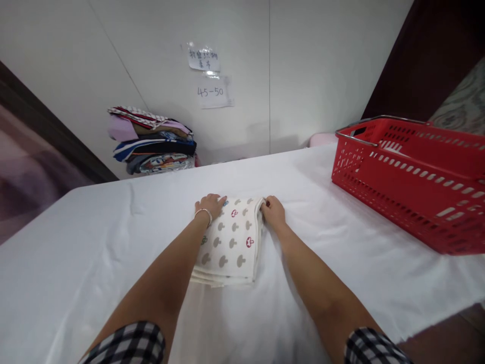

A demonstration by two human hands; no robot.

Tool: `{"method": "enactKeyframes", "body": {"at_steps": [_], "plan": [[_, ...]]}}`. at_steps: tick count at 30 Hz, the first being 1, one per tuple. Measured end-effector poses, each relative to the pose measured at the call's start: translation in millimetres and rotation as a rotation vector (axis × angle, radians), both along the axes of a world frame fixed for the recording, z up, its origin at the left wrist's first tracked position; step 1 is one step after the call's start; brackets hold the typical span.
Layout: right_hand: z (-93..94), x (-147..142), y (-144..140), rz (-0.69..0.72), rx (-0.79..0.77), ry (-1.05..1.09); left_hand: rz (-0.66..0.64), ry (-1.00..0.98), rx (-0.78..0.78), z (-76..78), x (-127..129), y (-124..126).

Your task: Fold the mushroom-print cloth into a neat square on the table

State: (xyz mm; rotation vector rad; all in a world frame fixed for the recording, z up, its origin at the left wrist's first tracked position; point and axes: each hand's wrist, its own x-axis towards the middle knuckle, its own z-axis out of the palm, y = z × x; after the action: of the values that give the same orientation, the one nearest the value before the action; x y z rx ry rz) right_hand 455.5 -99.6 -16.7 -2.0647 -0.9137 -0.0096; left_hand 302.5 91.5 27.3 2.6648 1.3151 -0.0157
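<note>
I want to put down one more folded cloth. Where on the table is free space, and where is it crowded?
Free: the white table left of the folded towel, between it and the clothes stack; also the strip between the towel and the red basket. Crowded: the middle, where the left hand and right hand rest on the towel.

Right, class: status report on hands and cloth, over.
Left hand flat on folded mushroom-print cloth. Right hand pinching its far corner. Red basket apart, right.
</note>
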Motion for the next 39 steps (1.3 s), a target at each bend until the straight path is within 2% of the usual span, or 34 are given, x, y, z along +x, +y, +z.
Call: {"method": "enactKeyframes", "body": {"at_steps": [6, 12, 15, 18, 21, 23, 27, 33, 36, 39], "plan": [[-1.6, 0.4, -0.8, 0.055, 0.002, 0.059, 0.007, 0.004, -0.019, -1.7, 0.9, 0.1], [-0.4, 0.1, -1.4, 0.125, 0.005, 0.086, -0.061, -0.042, 0.106, 3.6, 2.7, -17.7], [-2.8, 3.1, -0.2, 0.152, 0.007, 0.112, -0.148, -0.170, 0.155, 15.8, 2.9, -49.4], [-5.9, 5.8, 1.4, 0.197, 0.044, 0.127, -0.293, -0.246, 0.109, 27.2, 1.9, -98.1], [-7.8, 7.2, 1.9, 0.225, 0.077, 0.144, -0.407, -0.228, 0.052, 28.5, -1.5, -143.8], [-8.3, 7.9, 1.8, 0.235, 0.078, 0.155, -0.399, -0.173, 0.019, 25.1, -4.6, -161.1], [-8.6, 9.1, 1.8, 0.242, 0.069, 0.155, -0.294, -0.126, -0.059, 22.9, -10.4, -161.5], [-11.8, 10.5, 2.8, 0.223, 0.069, 0.175, -0.152, -0.222, -0.263, 32.7, -15.9, -144.9], [-13.7, 11.7, 3.4, 0.238, 0.091, 0.188, -0.138, -0.253, -0.259, 32.7, -16.6, -147.8], [-14.6, 13.4, 4.0, 0.249, 0.104, 0.195, -0.199, -0.234, -0.187, 30.8, -16.0, -157.9]]}}
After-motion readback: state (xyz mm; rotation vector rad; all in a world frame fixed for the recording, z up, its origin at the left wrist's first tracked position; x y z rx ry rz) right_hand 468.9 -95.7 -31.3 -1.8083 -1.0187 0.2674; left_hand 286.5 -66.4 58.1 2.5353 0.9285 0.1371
